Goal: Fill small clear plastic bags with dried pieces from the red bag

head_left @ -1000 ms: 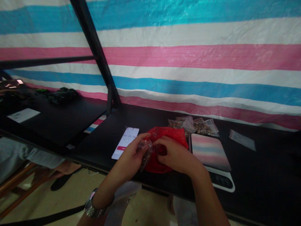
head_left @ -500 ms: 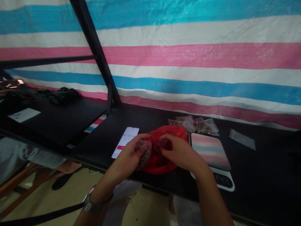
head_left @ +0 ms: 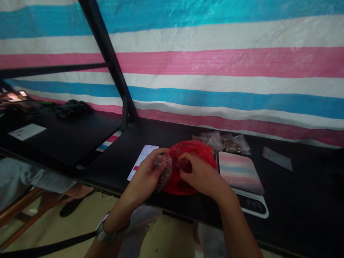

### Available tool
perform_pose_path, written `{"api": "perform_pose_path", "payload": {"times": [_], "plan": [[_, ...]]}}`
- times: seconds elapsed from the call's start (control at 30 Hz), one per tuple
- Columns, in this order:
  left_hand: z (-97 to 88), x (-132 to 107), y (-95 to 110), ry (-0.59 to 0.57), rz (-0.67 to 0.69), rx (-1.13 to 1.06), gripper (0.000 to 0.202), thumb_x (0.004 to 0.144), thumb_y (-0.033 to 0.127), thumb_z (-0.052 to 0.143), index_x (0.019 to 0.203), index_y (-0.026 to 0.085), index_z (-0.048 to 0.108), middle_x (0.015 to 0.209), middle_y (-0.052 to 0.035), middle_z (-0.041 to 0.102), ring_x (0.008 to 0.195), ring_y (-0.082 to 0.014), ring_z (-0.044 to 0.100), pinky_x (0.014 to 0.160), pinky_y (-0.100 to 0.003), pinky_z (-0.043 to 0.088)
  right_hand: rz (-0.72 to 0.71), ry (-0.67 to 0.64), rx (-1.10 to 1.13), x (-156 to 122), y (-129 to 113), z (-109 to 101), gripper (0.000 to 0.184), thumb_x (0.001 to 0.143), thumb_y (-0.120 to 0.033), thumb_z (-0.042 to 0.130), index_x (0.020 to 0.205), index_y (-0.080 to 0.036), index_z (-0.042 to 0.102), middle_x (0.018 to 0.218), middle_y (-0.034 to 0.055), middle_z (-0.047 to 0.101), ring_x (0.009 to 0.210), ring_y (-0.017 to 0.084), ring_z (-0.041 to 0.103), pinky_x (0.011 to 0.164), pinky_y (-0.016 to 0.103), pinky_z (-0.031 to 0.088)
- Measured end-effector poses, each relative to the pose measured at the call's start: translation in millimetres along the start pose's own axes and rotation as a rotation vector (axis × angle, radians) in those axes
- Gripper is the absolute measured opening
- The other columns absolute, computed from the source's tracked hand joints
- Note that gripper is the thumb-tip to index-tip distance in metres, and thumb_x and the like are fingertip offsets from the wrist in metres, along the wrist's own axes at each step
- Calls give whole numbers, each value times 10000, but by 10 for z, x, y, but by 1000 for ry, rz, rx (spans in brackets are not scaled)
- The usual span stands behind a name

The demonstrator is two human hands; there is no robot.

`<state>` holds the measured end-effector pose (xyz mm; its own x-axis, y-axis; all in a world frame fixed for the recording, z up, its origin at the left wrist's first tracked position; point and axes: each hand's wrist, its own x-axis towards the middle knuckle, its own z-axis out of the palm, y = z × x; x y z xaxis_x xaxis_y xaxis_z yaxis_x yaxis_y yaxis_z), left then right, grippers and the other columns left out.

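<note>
My left hand is closed on a small clear plastic bag with brown bits inside, held just left of a red plastic bag on the black table. My right hand rests on the red bag with its fingers curled at the bag's mouth, pinching something I cannot make out. A watch sits on my left wrist.
A phone with a timer lies left of my hands. A kitchen scale stands to the right. Several small filled bags lie behind it, and an empty one further right. A striped tarp backs the table. Another person's leg shows at lower left.
Both hands have shifted slightly up and away over the red bag. The small clear bag stays in my left hand.
</note>
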<state>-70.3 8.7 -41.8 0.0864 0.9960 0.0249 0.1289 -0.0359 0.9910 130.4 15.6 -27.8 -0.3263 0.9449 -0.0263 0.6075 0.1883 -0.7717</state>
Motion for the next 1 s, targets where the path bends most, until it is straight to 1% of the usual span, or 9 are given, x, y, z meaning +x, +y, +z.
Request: {"api": "perform_pose_path", "payload": {"times": [0.17,0.37,0.47,0.53,0.63,0.73,0.8,0.9,1.0], "plan": [[-22,-15,18,13,52,36,395,884,323,704,1271,247,679,1060,-43,729,917,-228,718,751,-324,572,-52,-126,-23,28,71,62,386,777,-74,668,1121,-249,695,1222,23,717,1078,211,681,981,341,489],[-91,-82,74,-41,23,116,391,932,399,660,1287,237,678,1046,-63,745,927,-242,711,779,-341,563,-137,-178,7,18,82,61,438,743,-8,645,1092,-259,730,1264,11,696,1068,190,689,975,312,499],[-114,-123,115,-54,-57,129,434,913,442,676,1289,225,691,1103,-88,761,960,-270,718,801,-371,568,-151,-152,-14,31,67,91,438,758,-37,665,1119,-276,733,1284,3,712,1063,192,695,947,305,499],[-124,-137,130,-40,-103,90,461,881,453,704,1281,224,701,1169,-100,766,966,-282,723,808,-389,573,-118,-115,-50,53,46,107,414,787,-70,674,1143,-275,729,1206,6,751,1008,195,708,888,301,499],[-130,-127,118,-23,-132,34,474,837,453,750,1253,226,721,1243,-106,758,1023,-295,722,852,-403,575,-48,0,-119,101,15,124,353,837,-109,679,1156,-255,728,1126,33,784,994,210,723,858,306,489],[-123,-95,78,-21,-148,5,488,818,455,782,1246,230,725,1182,-93,770,1042,-295,716,886,-406,568,7,90,-159,145,-1,147,320,898,-167,679,1206,-246,720,1148,61,798,1046,237,737,889,326,492],[-112,-70,48,-22,-140,-3,486,808,441,801,1242,235,728,1149,-85,776,1030,-286,715,905,-407,561,15,97,-164,162,-8,166,305,931,-194,662,1227,-240,717,1140,67,808,1054,245,745,893,332,500],[-91,-40,4,-15,-128,-54,474,792,428,835,1216,236,741,1203,-91,769,1067,-280,714,943,-403,558,-11,101,-156,169,-28,188,286,927,-186,658,1199,-236,733,1191,72,804,1105,241,740,930,325,502],[-74,-19,-33,-2,-158,-155,519,777,449,870,1228,229,735,1237,-101,759,1058,-269,722,904,-378,578,3,89,-191,166,-54,194,300,915,-196,655,1197,-249,742,1188,70,808,1106,256,746,919,336,507]]}}
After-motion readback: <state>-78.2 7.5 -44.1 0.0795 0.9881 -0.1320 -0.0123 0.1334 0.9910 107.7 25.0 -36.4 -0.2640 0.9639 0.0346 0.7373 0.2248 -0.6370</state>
